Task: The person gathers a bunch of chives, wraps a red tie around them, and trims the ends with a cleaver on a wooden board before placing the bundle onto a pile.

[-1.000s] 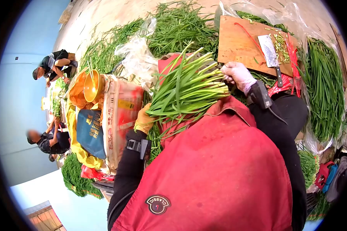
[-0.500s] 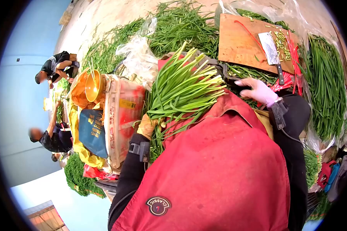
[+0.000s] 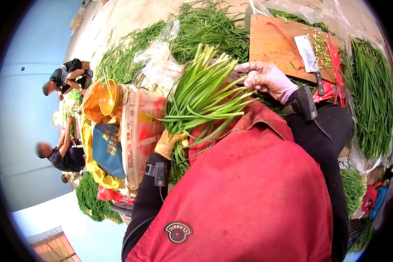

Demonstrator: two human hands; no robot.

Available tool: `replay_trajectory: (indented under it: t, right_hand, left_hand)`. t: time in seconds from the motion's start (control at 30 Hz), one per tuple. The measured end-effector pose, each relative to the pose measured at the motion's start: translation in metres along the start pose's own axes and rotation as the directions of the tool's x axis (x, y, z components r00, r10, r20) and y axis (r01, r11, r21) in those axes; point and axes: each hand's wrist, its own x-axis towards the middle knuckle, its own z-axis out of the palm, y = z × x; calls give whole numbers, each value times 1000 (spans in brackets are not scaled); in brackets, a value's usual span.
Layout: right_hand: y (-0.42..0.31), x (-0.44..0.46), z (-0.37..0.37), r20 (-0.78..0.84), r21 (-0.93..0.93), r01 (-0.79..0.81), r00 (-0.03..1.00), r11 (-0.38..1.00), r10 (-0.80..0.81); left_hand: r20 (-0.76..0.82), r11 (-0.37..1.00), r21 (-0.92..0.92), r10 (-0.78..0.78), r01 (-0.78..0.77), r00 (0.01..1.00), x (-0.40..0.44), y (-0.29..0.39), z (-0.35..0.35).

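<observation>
A loose bunch of garlic chives [image 3: 205,96] lies across my lap on the red apron [image 3: 249,174], its pale cut ends fanned toward the upper right. My left hand [image 3: 168,144], in a yellowish glove, is closed around the leafy lower part. At the stem ends, my right hand [image 3: 268,81], in a pale pink glove, has thumb and fingers pinched on a few stems; the fingertips are partly hidden. Right of it, a cleaver [image 3: 308,54] rests on a wooden board [image 3: 268,48] with chopped stem pieces and red ties [image 3: 336,65].
A white plastic crate [image 3: 131,131] with an orange bowl [image 3: 108,98] and a blue bag [image 3: 107,146] stands left. Heaped chives [image 3: 209,32] cover the floor ahead; more chives [image 3: 371,96] lie in plastic at right. Co-workers [image 3: 65,78] crouch at far left.
My right hand has moved left and up from beside the board to the stem ends, its fingers closing there. My left hand keeps its hold on the bunch.
</observation>
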Motion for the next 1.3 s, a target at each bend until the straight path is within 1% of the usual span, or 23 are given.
replay_trajectory:
  t: [0.1, 0.2, 0.23, 0.33, 0.37, 0.4, 0.47, 0.53, 0.6, 0.67, 0.7, 0.73, 0.8, 0.87, 0.9, 1.0, 1.07, 1.1, 1.13, 1.2, 1.23, 1.27, 1.3]
  right_hand:
    - [18, 3, -36, -147, -59, -47, 988, 997, 38]
    - [22, -2, -25, -256, -486, -139, 967, 863, 11]
    - [34, 0, -25, -228, -493, -151, 973, 857, 40]
    - [87, 27, -23, -140, -490, -73, 990, 869, 4]
    - [64, 17, 5, -178, -580, -83, 984, 811, -26]
    - [73, 22, 9, -224, -539, -122, 975, 834, -2]
    - [85, 34, 6, -301, -633, -193, 954, 750, -8]
    - [76, 32, -1, -272, -663, -198, 962, 722, 14]
    - [63, 24, 2, -318, -676, -203, 948, 708, -33]
    - [79, 30, -24, -356, -779, -188, 918, 599, -174]
    - [89, 32, -42, -373, -895, -180, 805, 408, -462]
    - [92, 28, -64, -387, -839, -90, 791, 536, -474]
    - [79, 11, -91, -512, -769, -311, 823, 559, -246]
    - [63, -14, -88, -494, -732, -390, 869, 558, -40]
    - [60, -22, -80, -462, -626, -393, 883, 673, 86]
    - [67, -30, -48, -263, -627, -214, 963, 749, 54]
    - [88, -15, -32, -237, -568, -229, 965, 791, 109]
    - [88, -13, -24, -307, -665, -301, 944, 684, 117]
    - [98, -6, -17, -297, -475, -267, 946, 838, 133]
    - [106, 1, -13, -308, -234, -200, 943, 952, 122]
    - [110, 8, -17, -364, -160, -218, 920, 963, 148]
    - [115, 6, -21, -432, -103, -63, 902, 993, 13]
    - [116, 7, -27, -481, -247, -73, 875, 966, -56]
  left_hand:
    - [43, 999, 33, -18, 16, 999, 4, -5, -2]
    - [0, 1000, 0, 19, -19, 1000, 13, -23, -10]
    - [-50, 1000, 29, -10, 11, 999, 8, -16, -3]
    - [43, 999, 49, 13, -15, 999, 7, -9, -2]
    - [35, 999, 41, 4, -6, 999, 7, -9, 0]
    - [26, 1000, 31, -2, 1, 1000, 7, -9, 1]
    - [20, 1000, 31, 0, -1, 1000, 7, -9, 2]
    - [28, 999, 51, 10, -12, 1000, 7, -13, -2]
    - [5, 1000, 28, -6, 6, 1000, 10, -17, -3]
    - [-13, 1000, -12, 9, -9, 1000, 12, -22, -1]
    - [27, 1000, 4, -3, 3, 1000, 11, -19, -2]
    - [18, 1000, 3, -6, 6, 1000, 11, -20, -2]
    - [0, 1000, 2, -13, 13, 1000, 12, -24, -4]
    - [-22, 1000, -4, -1, 1, 1000, 15, -30, -5]
    - [-33, 1000, -6, 2, -2, 999, 16, -33, -5]
    - [-19, 1000, -5, 5, -5, 1000, 17, -36, -6]
    - [13, 999, -37, 10, -10, 1000, 15, -29, -4]
    - [28, 999, -53, 13, -12, 1000, 14, -26, -3]
    - [11, 999, -47, 14, -13, 1000, 14, -26, -2]
    - [-19, 999, -34, 14, -14, 1000, 17, -31, -2]
    - [-50, 997, 3, 80, -80, 995, 19, -36, -1]
    - [-70, 999, -5, 53, -53, 996, 20, -39, -2]
    - [-91, 1000, -17, 24, -26, 996, 20, -43, -3]
